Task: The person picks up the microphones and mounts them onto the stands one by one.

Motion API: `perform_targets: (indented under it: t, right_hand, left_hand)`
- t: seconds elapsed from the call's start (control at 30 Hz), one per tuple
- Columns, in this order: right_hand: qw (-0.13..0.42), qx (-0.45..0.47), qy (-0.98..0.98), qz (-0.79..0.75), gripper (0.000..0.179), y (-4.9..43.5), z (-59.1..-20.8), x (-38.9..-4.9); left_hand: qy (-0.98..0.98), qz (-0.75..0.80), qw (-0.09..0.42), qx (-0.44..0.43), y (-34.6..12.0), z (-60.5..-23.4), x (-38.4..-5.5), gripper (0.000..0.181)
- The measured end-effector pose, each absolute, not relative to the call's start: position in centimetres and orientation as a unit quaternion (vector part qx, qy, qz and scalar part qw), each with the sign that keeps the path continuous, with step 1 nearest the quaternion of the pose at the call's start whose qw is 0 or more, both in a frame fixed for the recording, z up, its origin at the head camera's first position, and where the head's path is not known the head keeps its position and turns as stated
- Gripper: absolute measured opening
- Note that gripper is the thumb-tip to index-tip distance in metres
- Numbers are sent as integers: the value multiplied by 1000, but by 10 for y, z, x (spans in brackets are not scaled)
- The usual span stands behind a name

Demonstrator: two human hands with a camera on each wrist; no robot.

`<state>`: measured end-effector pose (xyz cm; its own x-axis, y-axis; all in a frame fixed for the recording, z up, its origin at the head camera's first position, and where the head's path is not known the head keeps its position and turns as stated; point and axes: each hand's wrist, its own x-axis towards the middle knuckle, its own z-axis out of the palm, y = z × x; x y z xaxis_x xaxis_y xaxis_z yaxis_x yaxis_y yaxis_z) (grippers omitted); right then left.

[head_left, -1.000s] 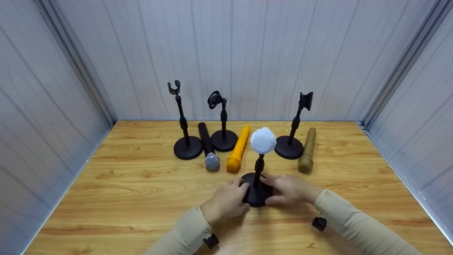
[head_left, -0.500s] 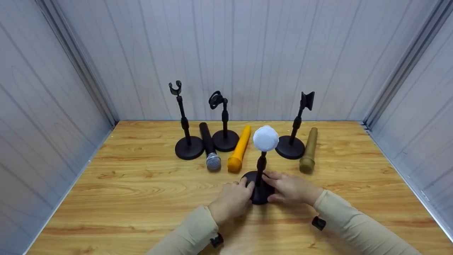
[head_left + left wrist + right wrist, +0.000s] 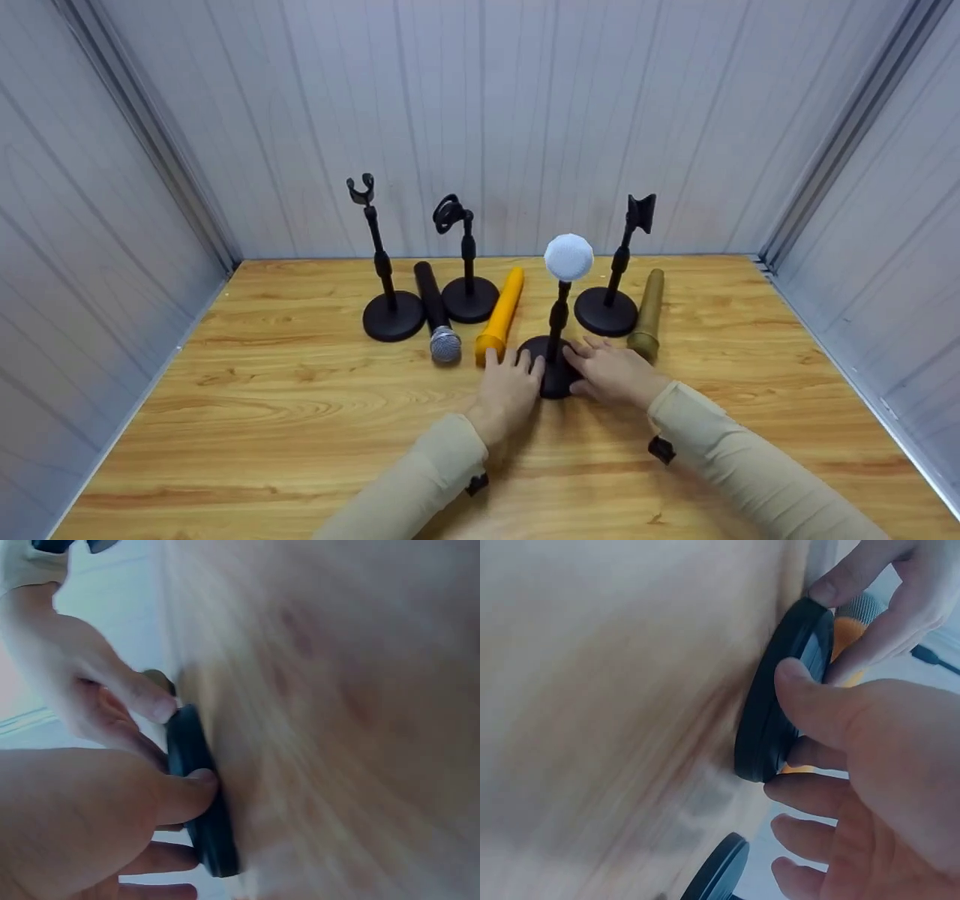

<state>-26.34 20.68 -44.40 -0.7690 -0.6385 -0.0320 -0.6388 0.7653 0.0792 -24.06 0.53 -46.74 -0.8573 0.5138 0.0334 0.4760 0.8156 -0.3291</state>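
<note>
A white microphone (image 3: 568, 257) sits on top of a black microphone stand (image 3: 558, 315), its round mesh head facing me. My left hand (image 3: 506, 390) holds the left side of the stand's round base (image 3: 208, 817), thumb on the near edge, with the other fingers spread forward. On the opposite side my right hand (image 3: 615, 373) grips the base. In the right wrist view its thumb (image 3: 799, 686) presses the rim while the index finger reaches behind. An orange microphone (image 3: 500, 319) lies just beyond my left fingertips, and an olive microphone (image 3: 649, 315) beside my right hand.
Along the back stand a stand with a forked clip (image 3: 394, 315), one with a ring-shaped clip (image 3: 470, 300) and one with a cradle clip (image 3: 606, 311). A black microphone with a silver head (image 3: 436, 315) lies between the left two. Pale panels (image 3: 480, 127) enclose the wooden table (image 3: 262, 420).
Both hands have slid the stand with the white microphone away from me across the table, nearer the back row. The left hand's fingers have spread out forward.
</note>
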Motion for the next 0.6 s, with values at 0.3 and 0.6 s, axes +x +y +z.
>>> perform_targets:
  t: [0.3,0.6]
  right_hand:
    - [57,-282,955,65,58,193,-433,-286]
    - [128,-236,960,83,62,183,-423,-309]
  left_hand:
    - [-954,182,64,-228,17,-471,-267,43]
    - [-960,201,-16,-195,29,-462,-293,47]
